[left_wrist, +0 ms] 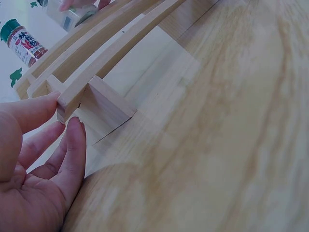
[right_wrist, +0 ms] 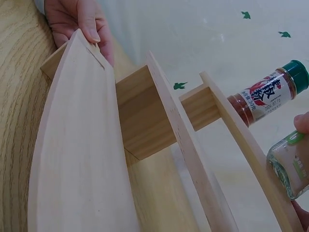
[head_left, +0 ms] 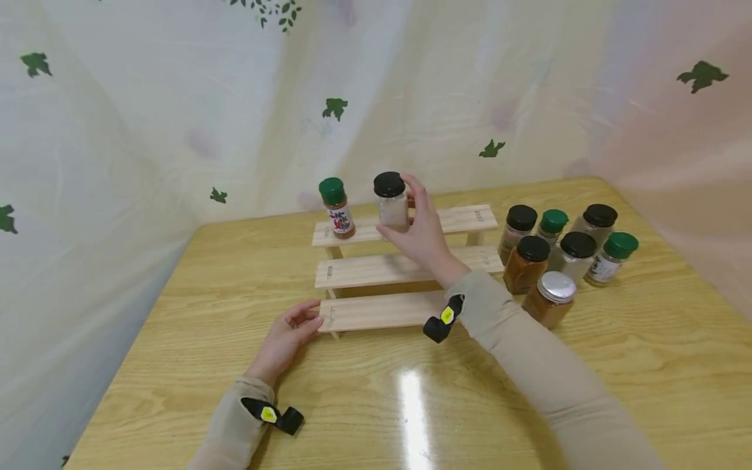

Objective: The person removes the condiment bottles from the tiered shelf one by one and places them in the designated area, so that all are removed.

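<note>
My right hand [head_left: 424,232] grips a clear glass spice jar [head_left: 392,210] with a black lid, upright at the top step of a three-step wooden rack [head_left: 376,269]. In the right wrist view the base of the jar [right_wrist: 289,166] is right at that step's edge. To its left on the same step stands a green-capped chili powder bottle [head_left: 339,212] with a red and white label. My left hand [head_left: 288,338] pinches the left end of the lowest step between thumb and fingers, as the left wrist view shows at the board's corner [left_wrist: 72,99].
Right of the rack several spice jars stand close together on the wooden table [head_left: 194,365]: black-lidded ones [head_left: 527,266], green-capped ones [head_left: 611,260] and one with a silver lid [head_left: 550,300]. A pale curtain [head_left: 176,117] with green leaf shapes hangs behind the table.
</note>
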Action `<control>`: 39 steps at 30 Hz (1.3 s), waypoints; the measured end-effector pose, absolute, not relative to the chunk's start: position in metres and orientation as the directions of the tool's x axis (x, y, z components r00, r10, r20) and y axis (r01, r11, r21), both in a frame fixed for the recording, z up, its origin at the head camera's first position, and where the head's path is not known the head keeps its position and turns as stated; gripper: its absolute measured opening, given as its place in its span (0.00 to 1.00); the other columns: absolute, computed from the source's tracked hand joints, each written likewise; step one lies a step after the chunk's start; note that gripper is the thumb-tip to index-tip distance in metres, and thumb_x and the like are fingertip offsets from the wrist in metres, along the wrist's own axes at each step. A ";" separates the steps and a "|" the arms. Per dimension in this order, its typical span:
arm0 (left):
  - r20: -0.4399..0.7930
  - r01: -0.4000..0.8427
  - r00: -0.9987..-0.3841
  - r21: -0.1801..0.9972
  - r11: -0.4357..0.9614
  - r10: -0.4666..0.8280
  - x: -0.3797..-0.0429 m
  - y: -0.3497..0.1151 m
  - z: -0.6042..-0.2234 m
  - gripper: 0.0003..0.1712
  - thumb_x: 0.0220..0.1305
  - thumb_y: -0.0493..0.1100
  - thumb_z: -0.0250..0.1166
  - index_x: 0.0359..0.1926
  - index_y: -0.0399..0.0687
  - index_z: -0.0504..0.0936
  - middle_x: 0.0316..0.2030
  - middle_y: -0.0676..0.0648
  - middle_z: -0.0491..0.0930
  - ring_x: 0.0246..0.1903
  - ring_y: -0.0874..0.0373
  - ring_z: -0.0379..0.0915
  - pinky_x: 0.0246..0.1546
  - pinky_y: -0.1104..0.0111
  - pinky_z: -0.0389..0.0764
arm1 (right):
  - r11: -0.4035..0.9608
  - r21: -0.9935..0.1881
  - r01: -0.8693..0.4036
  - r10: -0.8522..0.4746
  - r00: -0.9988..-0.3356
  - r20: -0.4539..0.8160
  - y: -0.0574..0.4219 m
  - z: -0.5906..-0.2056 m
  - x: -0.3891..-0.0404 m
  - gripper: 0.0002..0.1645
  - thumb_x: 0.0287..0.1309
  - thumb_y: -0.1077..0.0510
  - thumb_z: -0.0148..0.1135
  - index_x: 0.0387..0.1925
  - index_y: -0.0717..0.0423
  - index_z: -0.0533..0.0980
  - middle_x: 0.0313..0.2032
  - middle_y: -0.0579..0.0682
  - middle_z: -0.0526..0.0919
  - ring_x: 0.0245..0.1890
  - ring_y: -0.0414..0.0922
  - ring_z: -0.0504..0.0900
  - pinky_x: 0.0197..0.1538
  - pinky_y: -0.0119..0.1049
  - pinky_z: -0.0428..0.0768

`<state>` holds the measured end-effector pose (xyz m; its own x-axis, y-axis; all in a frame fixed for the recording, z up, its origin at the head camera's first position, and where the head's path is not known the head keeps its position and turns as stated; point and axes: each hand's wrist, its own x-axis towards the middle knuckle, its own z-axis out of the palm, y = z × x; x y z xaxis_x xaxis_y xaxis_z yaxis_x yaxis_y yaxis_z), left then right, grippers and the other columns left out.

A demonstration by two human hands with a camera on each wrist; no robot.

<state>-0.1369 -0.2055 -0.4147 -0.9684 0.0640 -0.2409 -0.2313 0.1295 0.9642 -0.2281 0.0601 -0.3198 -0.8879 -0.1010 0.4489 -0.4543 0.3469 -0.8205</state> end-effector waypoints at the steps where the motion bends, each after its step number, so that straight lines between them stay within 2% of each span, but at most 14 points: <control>1: -0.242 -0.232 -0.968 0.963 0.136 0.062 -0.137 -0.206 -0.415 0.26 0.65 0.32 0.57 0.64 0.34 0.66 0.41 0.50 0.74 0.36 0.68 0.72 0.40 0.78 0.78 | 0.342 -0.824 -0.451 -0.099 -0.890 0.445 0.060 -0.320 -0.227 0.55 0.47 0.63 0.72 0.70 0.44 0.49 0.60 0.60 0.64 0.59 0.54 0.67 0.56 0.49 0.75; 12: -0.250 -0.240 -0.967 0.961 0.136 0.058 -0.134 -0.205 -0.415 0.26 0.65 0.32 0.58 0.64 0.34 0.67 0.40 0.50 0.73 0.36 0.69 0.72 0.40 0.78 0.77 | 0.268 -0.843 -0.467 -0.068 -0.882 0.466 0.074 -0.326 -0.212 0.55 0.46 0.64 0.73 0.68 0.45 0.49 0.54 0.61 0.68 0.53 0.54 0.70 0.47 0.49 0.78; 21: -0.254 -0.243 -0.966 0.959 0.143 0.058 -0.133 -0.207 -0.415 0.27 0.65 0.33 0.58 0.64 0.35 0.66 0.41 0.50 0.73 0.37 0.68 0.72 0.40 0.78 0.77 | 0.257 -0.836 -0.485 -0.113 -0.874 0.472 0.090 -0.322 -0.195 0.55 0.44 0.66 0.73 0.67 0.46 0.49 0.56 0.60 0.70 0.55 0.54 0.70 0.51 0.54 0.76; 27: -0.262 -0.251 -0.964 0.955 0.159 0.053 -0.134 -0.208 -0.414 0.26 0.65 0.33 0.58 0.64 0.36 0.67 0.43 0.48 0.72 0.38 0.67 0.72 0.41 0.77 0.78 | 0.265 -0.828 -0.495 -0.147 -0.869 0.472 0.107 -0.313 -0.178 0.57 0.43 0.69 0.73 0.68 0.51 0.47 0.59 0.61 0.69 0.57 0.54 0.70 0.52 0.53 0.74; 30: -0.265 -0.254 -0.963 0.953 0.168 0.050 -0.135 -0.208 -0.414 0.26 0.65 0.33 0.58 0.64 0.37 0.68 0.43 0.47 0.72 0.38 0.66 0.72 0.41 0.77 0.78 | 0.279 -0.813 -0.511 -0.156 -0.860 0.487 0.116 -0.308 -0.169 0.58 0.41 0.71 0.73 0.67 0.52 0.47 0.59 0.60 0.70 0.57 0.52 0.71 0.51 0.48 0.76; 34: -0.267 -0.254 -0.962 0.952 0.169 0.056 -0.137 -0.208 -0.413 0.26 0.65 0.34 0.58 0.64 0.37 0.68 0.44 0.47 0.72 0.38 0.66 0.72 0.41 0.77 0.78 | 0.277 -0.786 -0.552 -0.159 -0.834 0.529 0.130 -0.304 -0.160 0.59 0.37 0.76 0.72 0.67 0.56 0.47 0.57 0.60 0.71 0.52 0.43 0.75 0.48 0.31 0.78; 36: -0.266 -0.253 -0.962 0.953 0.165 0.060 -0.137 -0.207 -0.413 0.26 0.65 0.33 0.58 0.64 0.37 0.67 0.44 0.46 0.72 0.38 0.66 0.72 0.41 0.77 0.78 | 0.268 -0.775 -0.572 -0.153 -0.819 0.552 0.136 -0.304 -0.156 0.59 0.36 0.78 0.71 0.66 0.59 0.47 0.55 0.55 0.73 0.50 0.37 0.75 0.46 0.24 0.77; 39: -0.262 -0.249 -0.963 0.954 0.166 0.063 -0.138 -0.207 -0.413 0.26 0.65 0.33 0.59 0.64 0.37 0.68 0.44 0.46 0.72 0.38 0.67 0.73 0.41 0.77 0.79 | 0.245 -0.757 -0.605 -0.148 -0.795 0.588 0.145 -0.304 -0.150 0.59 0.34 0.81 0.69 0.66 0.61 0.47 0.53 0.44 0.73 0.48 0.33 0.75 0.45 0.21 0.77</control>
